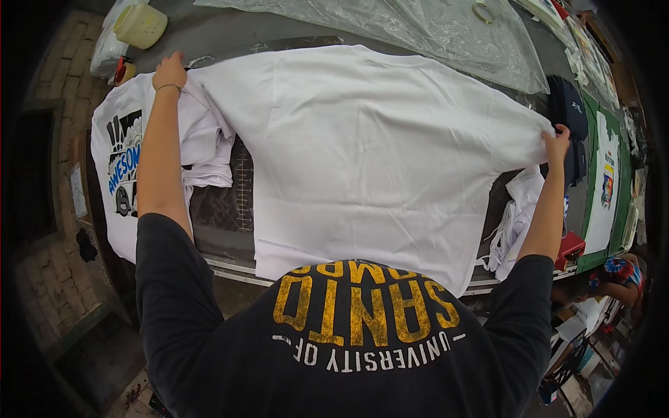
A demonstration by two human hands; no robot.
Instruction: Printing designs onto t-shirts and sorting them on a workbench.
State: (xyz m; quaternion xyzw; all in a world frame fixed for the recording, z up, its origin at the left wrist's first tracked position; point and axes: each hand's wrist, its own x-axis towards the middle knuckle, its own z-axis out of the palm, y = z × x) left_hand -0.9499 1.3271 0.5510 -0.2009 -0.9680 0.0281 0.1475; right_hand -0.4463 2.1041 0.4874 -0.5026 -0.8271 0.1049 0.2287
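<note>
Two hands: spread far apart
Left hand point(169, 70): pinching white shirt point(369, 153) corner
Right hand point(556, 143): pinching the other corner

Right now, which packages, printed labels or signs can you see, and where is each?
Clear plastic bag: far side of table, crinkled, transparent.
Printed white shirt: left, under the left hand's arm, black-and-blue graphic.
Printed white shirt: right, on green board, multicoloured graphic.
Paper notice: left brick wall, pale rectangle.

head camera looks steeply down, close over the worktable point(223, 240).
</note>
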